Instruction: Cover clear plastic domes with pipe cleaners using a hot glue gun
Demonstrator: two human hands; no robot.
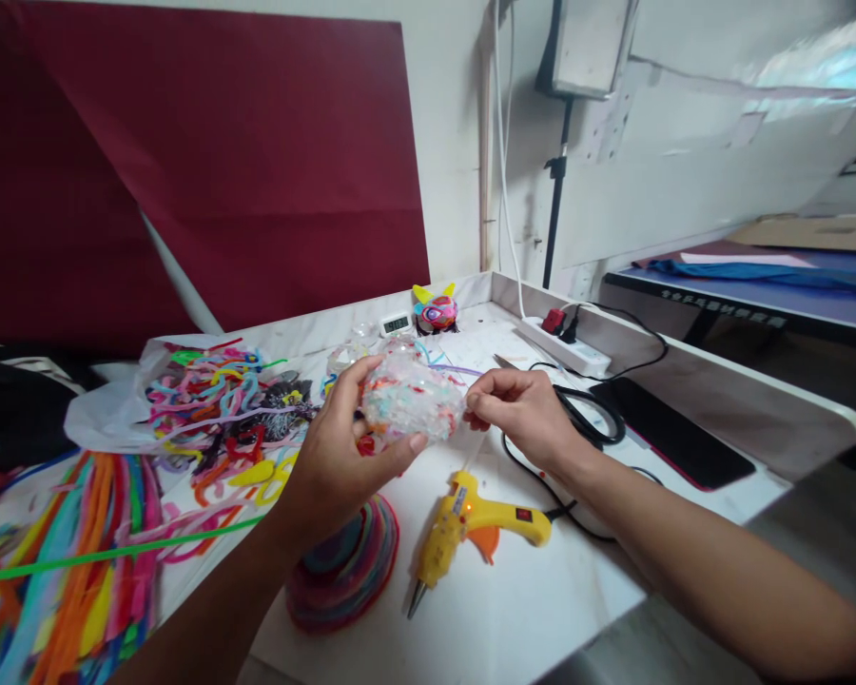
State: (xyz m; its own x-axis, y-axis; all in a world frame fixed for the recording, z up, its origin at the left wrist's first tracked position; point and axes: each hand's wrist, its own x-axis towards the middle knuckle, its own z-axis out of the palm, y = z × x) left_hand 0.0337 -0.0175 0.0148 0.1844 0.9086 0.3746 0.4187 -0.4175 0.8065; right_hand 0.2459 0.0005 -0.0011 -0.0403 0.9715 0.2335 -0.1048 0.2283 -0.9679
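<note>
Head view, thing: the translucent crinkly ball (410, 395), flecked with pink, blue and white bits, is held in the air above the tabletop, between your two hands.
Head view, left hand: your left hand (335, 447) is closed around the ball's left side.
Head view, right hand: your right hand (520, 409) pinches the ball's right end between thumb and fingertips.
Head view, handling: it looks light, soft and easily crushed, and its film-like skin may be slick. Cup it loosely round the middle and do not squeeze.
Head view, surface: the white tabletop (542, 609) is smooth and crowded. A yellow hot glue gun (471, 523) lies just below your hands, beside a flat coil of coloured pipe cleaners (346, 571). A loose heap of bright pipe cleaners (221, 409) lies to the left, and black-handled scissors (592, 419) lie near your right wrist.
Head view, room: a dark red paper sheet (221, 171) leans on the pale wall behind, and a white power strip (563, 347) lies along the back edge.
</note>
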